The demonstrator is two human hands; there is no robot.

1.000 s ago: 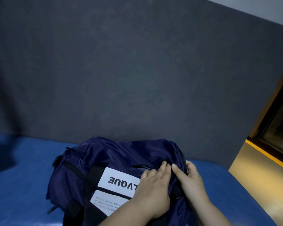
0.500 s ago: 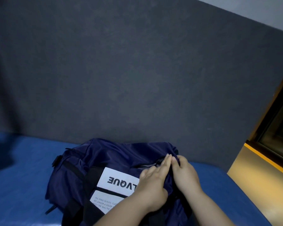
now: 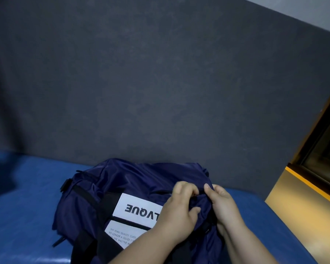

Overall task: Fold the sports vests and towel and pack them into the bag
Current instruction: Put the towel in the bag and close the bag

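A navy blue bag (image 3: 126, 180) with black straps and a white label lies on the blue surface (image 3: 27, 206), close to the wall. My left hand (image 3: 179, 212) has its fingers curled and pinches the bag's fabric near the right end of its top. My right hand (image 3: 223, 204) grips the same bunched fabric from the right side, thumb on top. Both hands meet at that fold. No vests or towel show; the bag's inside is hidden.
A dark grey padded wall (image 3: 160, 82) rises right behind the bag. A yellow wooden ledge (image 3: 303, 206) and a dark window frame (image 3: 328, 149) stand at the right. Blue surface stretches to the left of the bag.
My left fingers went from lying straight on the bag to curling and pinching its fabric. My right hand closed in and bunched the cloth. The bag stayed in place.
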